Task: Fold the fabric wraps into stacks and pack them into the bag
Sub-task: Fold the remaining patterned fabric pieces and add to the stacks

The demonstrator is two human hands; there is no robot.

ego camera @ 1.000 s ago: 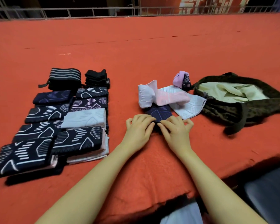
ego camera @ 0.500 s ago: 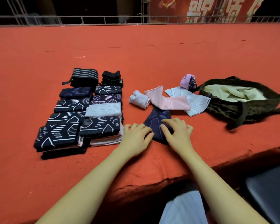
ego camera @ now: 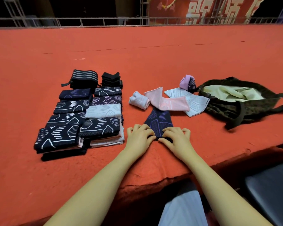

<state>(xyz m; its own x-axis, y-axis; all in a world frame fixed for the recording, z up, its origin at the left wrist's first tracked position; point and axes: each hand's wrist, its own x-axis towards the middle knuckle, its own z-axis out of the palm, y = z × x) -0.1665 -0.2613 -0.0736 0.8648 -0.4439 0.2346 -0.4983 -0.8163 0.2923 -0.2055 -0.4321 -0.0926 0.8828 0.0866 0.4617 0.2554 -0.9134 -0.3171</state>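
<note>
Navy wrap [ego camera: 158,122] pinched at its near end by both hands, ready for folding.

The wrap is laid flat on the red worktop [ego camera: 153,54], its far end tucked under the pink wrap [ego camera: 167,101]; half a second ago it lay looser, with the hands resting on it. Now the near edge is gripped by the curled fingers of the left hand [ego camera: 140,137] and the right hand [ego camera: 176,139]. A fold is judged imminent. The folded stacks [ego camera: 82,118] are kept to the left, and the open bag [ego camera: 238,103] is left unpacked on the right.
</note>
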